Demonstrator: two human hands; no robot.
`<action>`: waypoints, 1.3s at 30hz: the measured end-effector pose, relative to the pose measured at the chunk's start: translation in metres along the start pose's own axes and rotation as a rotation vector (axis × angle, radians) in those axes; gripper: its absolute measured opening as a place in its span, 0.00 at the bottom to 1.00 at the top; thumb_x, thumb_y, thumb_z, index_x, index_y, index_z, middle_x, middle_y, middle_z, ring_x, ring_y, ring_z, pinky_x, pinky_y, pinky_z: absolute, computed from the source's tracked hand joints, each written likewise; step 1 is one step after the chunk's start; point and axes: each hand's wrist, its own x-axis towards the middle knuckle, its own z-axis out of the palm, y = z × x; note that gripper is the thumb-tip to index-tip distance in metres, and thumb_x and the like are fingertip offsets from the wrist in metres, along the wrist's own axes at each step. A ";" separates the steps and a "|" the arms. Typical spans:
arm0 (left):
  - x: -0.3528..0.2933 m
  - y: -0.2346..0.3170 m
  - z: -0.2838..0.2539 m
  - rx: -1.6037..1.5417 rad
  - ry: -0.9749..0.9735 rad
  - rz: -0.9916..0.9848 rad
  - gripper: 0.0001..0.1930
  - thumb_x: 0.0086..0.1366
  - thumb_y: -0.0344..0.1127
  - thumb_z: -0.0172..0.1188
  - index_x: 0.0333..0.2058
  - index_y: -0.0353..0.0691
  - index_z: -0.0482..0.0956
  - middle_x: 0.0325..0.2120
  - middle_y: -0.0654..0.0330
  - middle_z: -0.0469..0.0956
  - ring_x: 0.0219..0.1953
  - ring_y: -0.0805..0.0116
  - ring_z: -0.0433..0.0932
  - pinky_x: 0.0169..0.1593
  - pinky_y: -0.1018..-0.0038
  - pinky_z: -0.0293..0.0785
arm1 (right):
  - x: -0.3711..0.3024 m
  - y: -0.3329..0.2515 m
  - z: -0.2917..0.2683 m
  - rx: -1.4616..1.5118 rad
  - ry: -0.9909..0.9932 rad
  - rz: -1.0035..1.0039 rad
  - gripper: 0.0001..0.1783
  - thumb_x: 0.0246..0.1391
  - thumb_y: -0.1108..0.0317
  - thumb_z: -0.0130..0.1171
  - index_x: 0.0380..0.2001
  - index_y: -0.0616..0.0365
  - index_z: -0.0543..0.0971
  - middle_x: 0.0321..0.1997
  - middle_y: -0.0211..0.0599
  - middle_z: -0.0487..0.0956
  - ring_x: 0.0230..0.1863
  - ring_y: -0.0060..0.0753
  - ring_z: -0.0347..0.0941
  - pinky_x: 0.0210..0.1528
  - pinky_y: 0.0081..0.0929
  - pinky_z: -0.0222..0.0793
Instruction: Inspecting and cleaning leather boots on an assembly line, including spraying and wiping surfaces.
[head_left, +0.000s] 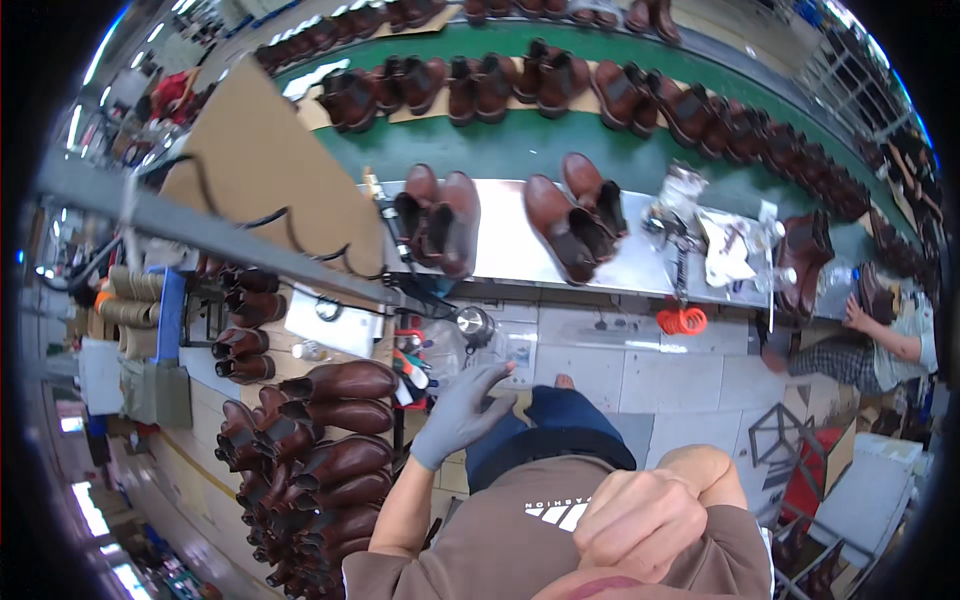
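My left hand (pixel 465 415) wears a grey glove with a bare fingertip showing. Its fingers are stretched out and apart, holding nothing, beside a rack of brown leather boots (pixel 348 418). My right hand (pixel 640 525), bare, is curled into a fist close in front of my upper chest, with no object showing in it. Ahead on the metal-topped bench stand two pairs of brown ankle boots, one pair at the left (pixel 440 220) and one in the middle (pixel 575 218). Neither hand touches them.
A green conveyor (pixel 480 145) carries rows of boots behind the bench. A grey metal bar (pixel 230 235) and cardboard sheet (pixel 275 170) stand at left. An orange coil (pixel 682 320) hangs from the bench edge. Another person (pixel 880 340) sits at far right.
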 end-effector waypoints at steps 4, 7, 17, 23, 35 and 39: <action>0.049 0.038 0.043 -0.058 -0.085 0.047 0.21 0.57 0.38 0.59 0.48 0.37 0.71 0.42 0.50 0.73 0.45 0.53 0.72 0.49 0.67 0.66 | -0.033 -0.035 -0.037 -0.128 0.338 0.241 0.03 0.42 0.80 0.56 0.25 0.68 0.78 0.20 0.38 0.71 0.14 0.27 0.63 0.13 0.18 0.54; 0.068 0.030 0.060 -0.058 -0.069 0.076 0.20 0.57 0.39 0.57 0.47 0.36 0.71 0.41 0.51 0.74 0.44 0.53 0.72 0.47 0.65 0.67 | -0.041 -0.036 -0.065 -0.035 0.507 0.495 0.03 0.46 0.82 0.55 0.26 0.70 0.78 0.21 0.41 0.72 0.19 0.25 0.63 0.19 0.21 0.56; 0.161 0.005 0.075 -0.311 0.071 -0.100 0.19 0.57 0.33 0.57 0.47 0.34 0.71 0.36 0.52 0.76 0.37 0.60 0.76 0.43 0.70 0.69 | -0.012 -0.008 -0.127 0.047 0.747 0.225 0.06 0.43 0.76 0.56 0.27 0.66 0.77 0.24 0.35 0.73 0.20 0.21 0.62 0.20 0.19 0.56; 0.246 0.014 0.085 0.466 -0.084 0.067 0.50 0.43 0.43 0.66 0.61 0.33 0.47 0.28 0.50 0.67 0.37 0.53 0.67 0.37 0.62 0.65 | 0.049 0.031 -0.154 -0.075 0.643 0.296 0.06 0.48 0.73 0.58 0.24 0.66 0.77 0.21 0.34 0.76 0.18 0.20 0.65 0.19 0.18 0.59; 0.293 -0.001 0.085 0.575 -0.265 0.200 0.04 0.48 0.31 0.54 0.24 0.45 0.77 0.17 0.57 0.76 0.24 0.57 0.76 0.31 0.64 0.61 | 0.000 0.016 -0.261 -0.752 0.687 0.592 0.25 0.59 0.58 0.49 0.54 0.66 0.66 0.49 0.40 0.70 0.48 0.31 0.66 0.47 0.27 0.64; 0.292 0.007 0.043 0.752 -0.387 0.148 0.05 0.49 0.37 0.57 0.25 0.47 0.78 0.17 0.59 0.76 0.27 0.62 0.76 0.33 0.66 0.64 | -0.152 0.098 -0.354 -0.558 0.925 1.138 0.36 0.58 0.43 0.43 0.62 0.54 0.56 0.60 0.41 0.63 0.53 0.33 0.65 0.51 0.28 0.63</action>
